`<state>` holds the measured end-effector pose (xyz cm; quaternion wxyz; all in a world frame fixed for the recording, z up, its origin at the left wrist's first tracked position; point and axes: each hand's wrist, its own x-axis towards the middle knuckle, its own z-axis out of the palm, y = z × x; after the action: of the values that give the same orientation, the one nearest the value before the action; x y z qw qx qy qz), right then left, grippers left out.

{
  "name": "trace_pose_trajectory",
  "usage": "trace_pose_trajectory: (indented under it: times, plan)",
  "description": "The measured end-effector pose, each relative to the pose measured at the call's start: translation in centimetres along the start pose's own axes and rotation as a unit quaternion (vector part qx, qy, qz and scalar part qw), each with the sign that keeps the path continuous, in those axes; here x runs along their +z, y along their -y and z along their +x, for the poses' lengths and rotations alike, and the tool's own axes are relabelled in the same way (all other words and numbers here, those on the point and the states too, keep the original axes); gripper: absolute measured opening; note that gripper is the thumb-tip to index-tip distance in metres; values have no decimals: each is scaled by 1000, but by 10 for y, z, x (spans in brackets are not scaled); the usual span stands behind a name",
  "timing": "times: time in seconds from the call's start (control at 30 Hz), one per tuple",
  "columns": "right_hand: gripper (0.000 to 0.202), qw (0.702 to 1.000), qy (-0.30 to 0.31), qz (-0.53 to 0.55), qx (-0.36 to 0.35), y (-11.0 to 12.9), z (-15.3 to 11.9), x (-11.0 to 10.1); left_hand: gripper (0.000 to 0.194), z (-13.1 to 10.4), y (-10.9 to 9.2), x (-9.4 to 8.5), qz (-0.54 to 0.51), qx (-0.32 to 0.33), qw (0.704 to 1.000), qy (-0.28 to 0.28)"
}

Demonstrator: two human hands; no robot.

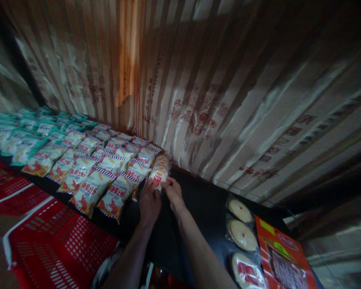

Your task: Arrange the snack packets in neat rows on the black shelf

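Observation:
My left hand (149,204) and my right hand (173,193) meet at a clear-wrapped round cake (159,178) with a red and white label. The fingers of both hands close on its near edge, one hand on either side. More wrapped cakes (162,162) stand in a row just behind it. Left of my hands lie rows of white and orange snack bags (117,196) with striped edges. The black tabletop (195,208) shows to the right of my right hand.
Farther left are teal snack bags (27,140). Red plastic baskets (57,241) stand below the table's front edge. At the right lie several wrapped round cakes (243,235) beside an orange packet (261,228). A pleated printed sheet (228,100) hangs along the back.

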<state>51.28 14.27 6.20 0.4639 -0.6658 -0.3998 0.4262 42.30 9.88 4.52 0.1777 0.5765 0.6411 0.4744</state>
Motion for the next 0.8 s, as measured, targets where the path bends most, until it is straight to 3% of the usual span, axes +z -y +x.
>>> trace_pose_trajectory:
  times: [0.17,0.37,0.8]
  plan:
    - [25,998,17,56,19,10,-4,-5,38,0,1,0,2,3,1000,0]
    - [24,996,14,83,16,10,-5,-14,41,-1,-4,-2,8,22,999,45]
    - [26,996,16,92,13,12,-3,-2,42,2,1,-1,11,16,999,32]
